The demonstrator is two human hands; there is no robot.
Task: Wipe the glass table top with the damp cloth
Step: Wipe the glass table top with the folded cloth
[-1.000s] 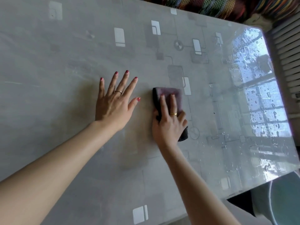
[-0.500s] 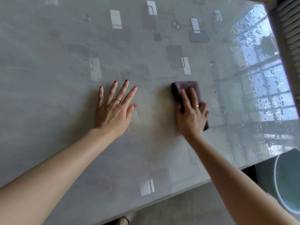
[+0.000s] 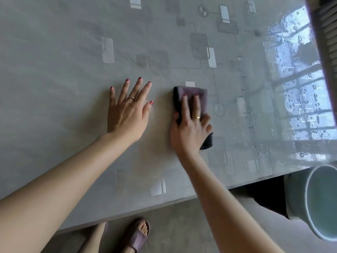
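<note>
The glass table top (image 3: 60, 73) is grey with a pattern of pale rectangles and fills most of the view. A folded dark purple cloth (image 3: 189, 91) lies flat on it near the middle. My right hand (image 3: 189, 126) presses down on the cloth, fingers spread over it, so only its far end and a dark corner by my wrist show. My left hand (image 3: 127, 114) rests flat on the glass to the left of the cloth, fingers apart, holding nothing. Water drops and streaks cover the right end of the table.
A pale green bucket (image 3: 317, 203) stands on the floor beyond the table's near right corner. A white ribbed radiator (image 3: 326, 24) runs along the right edge. The table's near edge (image 3: 164, 203) crosses the bottom, with my foot in a purple slipper (image 3: 136, 234) below it.
My right hand slid the cloth right, then back left toward my left hand. The view tilted down, showing the near edge and my feet. My left hand stayed planted.
</note>
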